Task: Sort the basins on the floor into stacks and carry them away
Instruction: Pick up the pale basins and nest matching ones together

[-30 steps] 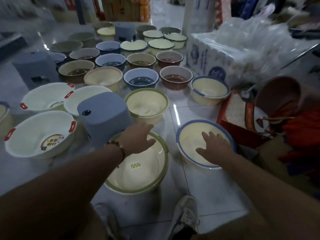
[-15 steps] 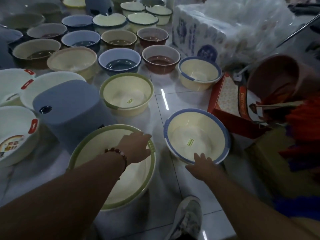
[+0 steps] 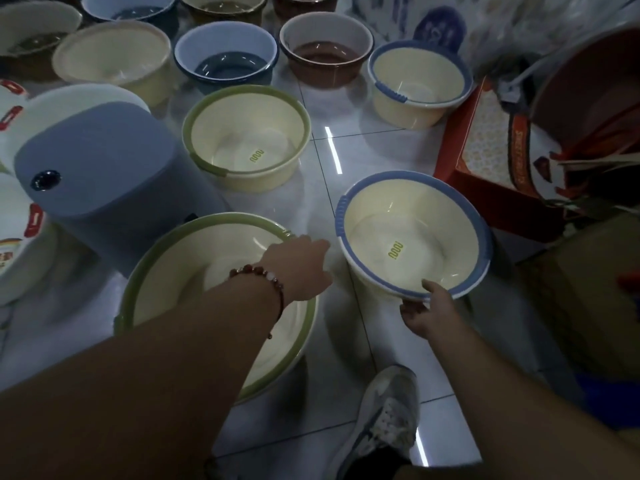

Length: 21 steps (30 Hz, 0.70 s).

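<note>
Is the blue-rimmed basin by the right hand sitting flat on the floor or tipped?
Tipped. The blue-rimmed basin has its near rim raised in the right hand, its opening tilted away.

The left forearm covers the near side of the large green-rimmed cream plastic basin (image 3: 194, 258). Left of this basin, 2 white basins with red handles (image 3: 20, 233) are cut by the frame edge. Behind it, the farthest brown and blue basins (image 3: 221, 5) run off the top. The right hand's (image 3: 427, 311) fingers sit under the blue-rimmed cream basin's (image 3: 412, 233) lip, unseen.
</note>
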Each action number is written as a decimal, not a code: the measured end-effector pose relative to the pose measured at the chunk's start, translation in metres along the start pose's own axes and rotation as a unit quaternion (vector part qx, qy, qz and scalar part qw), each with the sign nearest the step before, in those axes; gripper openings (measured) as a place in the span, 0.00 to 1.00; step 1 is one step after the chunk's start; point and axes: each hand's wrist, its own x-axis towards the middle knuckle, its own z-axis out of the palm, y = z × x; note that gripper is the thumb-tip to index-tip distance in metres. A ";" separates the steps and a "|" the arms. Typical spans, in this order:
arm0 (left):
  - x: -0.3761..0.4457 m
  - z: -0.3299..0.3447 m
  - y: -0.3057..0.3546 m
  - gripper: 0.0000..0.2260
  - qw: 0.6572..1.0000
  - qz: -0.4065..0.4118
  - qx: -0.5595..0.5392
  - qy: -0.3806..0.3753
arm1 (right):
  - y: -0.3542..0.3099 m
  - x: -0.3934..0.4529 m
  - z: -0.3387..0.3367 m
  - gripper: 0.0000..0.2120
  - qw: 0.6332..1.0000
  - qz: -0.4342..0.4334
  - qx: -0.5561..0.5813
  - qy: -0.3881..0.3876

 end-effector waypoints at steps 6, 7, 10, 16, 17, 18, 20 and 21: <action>-0.016 -0.016 -0.023 0.26 0.999 -0.030 -0.019 0.006 | -0.021 -0.041 0.016 0.11 0.999 -0.005 -0.042 0.021; -0.020 -0.017 -0.027 0.25 0.999 -0.029 -0.020 0.006 | -0.026 -0.051 0.017 0.08 0.999 -0.003 -0.044 0.022; -0.039 -0.025 -0.041 0.23 1.000 -0.017 -0.017 -0.005 | -0.041 -0.082 0.017 0.05 0.996 -0.020 -0.084 0.021; -0.092 -0.040 -0.084 0.27 0.996 -0.066 -0.051 -0.008 | -0.054 -0.152 0.033 0.05 0.966 -0.109 -0.227 -0.057; -0.103 -0.041 -0.092 0.27 0.994 -0.079 -0.070 -0.002 | -0.054 -0.164 0.037 0.07 0.959 -0.130 -0.244 -0.061; -0.115 -0.041 -0.101 0.28 0.992 -0.093 -0.090 0.002 | -0.053 -0.177 0.041 0.07 0.953 -0.146 -0.259 -0.065; -0.137 -0.040 -0.119 0.29 0.984 -0.118 -0.133 0.009 | -0.049 -0.195 0.046 0.07 0.945 -0.161 -0.275 -0.071; -0.148 -0.038 -0.128 0.30 0.979 -0.133 -0.154 0.011 | -0.044 -0.200 0.049 0.07 0.944 -0.158 -0.280 -0.075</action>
